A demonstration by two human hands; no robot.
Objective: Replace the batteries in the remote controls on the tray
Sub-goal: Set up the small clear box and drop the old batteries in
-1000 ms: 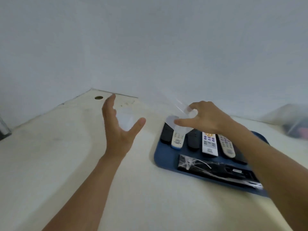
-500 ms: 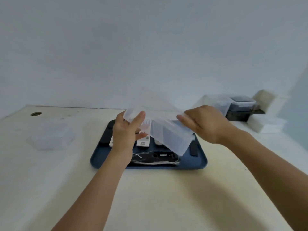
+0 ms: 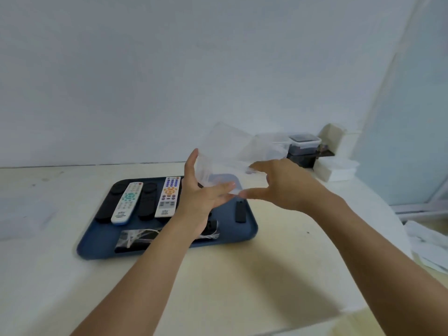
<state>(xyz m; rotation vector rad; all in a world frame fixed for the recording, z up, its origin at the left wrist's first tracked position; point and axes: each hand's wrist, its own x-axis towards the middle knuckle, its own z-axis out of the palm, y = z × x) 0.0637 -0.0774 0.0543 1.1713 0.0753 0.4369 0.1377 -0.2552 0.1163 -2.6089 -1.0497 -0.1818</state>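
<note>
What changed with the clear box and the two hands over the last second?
The left hand, open and empty a second ago, has joined the right hand on the clear box, which has been lifted above the tray. The remotes lie on the tray as before.

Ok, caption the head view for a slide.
Both hands hold a clear plastic box above the blue tray of remotes.

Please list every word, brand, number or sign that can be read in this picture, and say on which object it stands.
None can be read.
White remote with teal buttons: dark print near its lower end, too blurred to read.
White remote with purple and orange buttons: button marks and a lower label, too small to read.
Black remotes and the small black piece on the blue tray: no print visible.
</note>
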